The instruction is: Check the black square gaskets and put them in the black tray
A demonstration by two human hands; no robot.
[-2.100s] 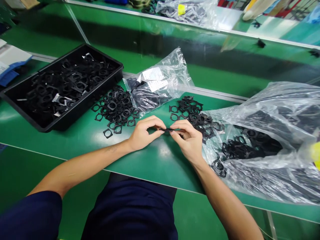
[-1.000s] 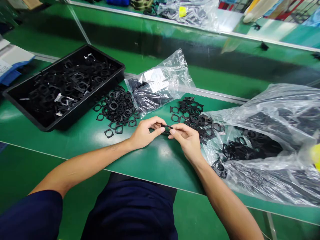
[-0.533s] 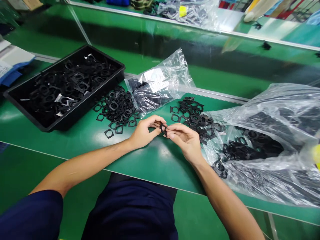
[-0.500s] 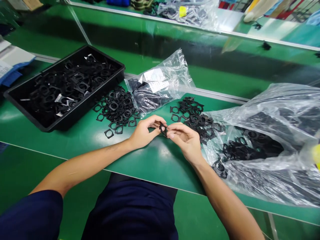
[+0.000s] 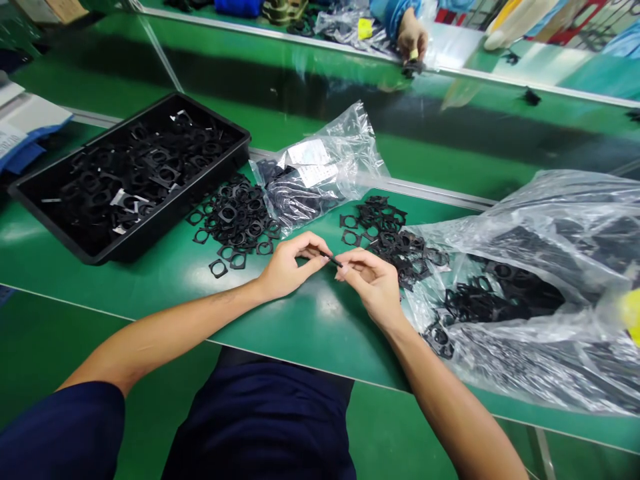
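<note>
A thin black rubber gasket (image 5: 333,260) shows edge-on between my hands. My left hand (image 5: 289,265) pinches its near end between thumb and fingers. My right hand (image 5: 373,283) holds the other end at the fingertips. Just beyond my hands lies a loose pile of square black gaskets (image 5: 385,233), and another pile (image 5: 234,219) sits to the left. Both forearms rest over the front edge of the green workbench (image 5: 320,320).
A black plastic tray (image 5: 200,190) full of gaskets stands at the left. A small clear bag of gaskets (image 5: 315,180) lies behind my hands, and a large one (image 5: 520,293) at the right. Across the far bench, a co-worker's hand (image 5: 413,40) reaches out of a blue sleeve.
The gasket has turned from showing its face to edge-on between my fingers, and my hands have eased slightly apart. A co-worker's hand has appeared at the far bench.
</note>
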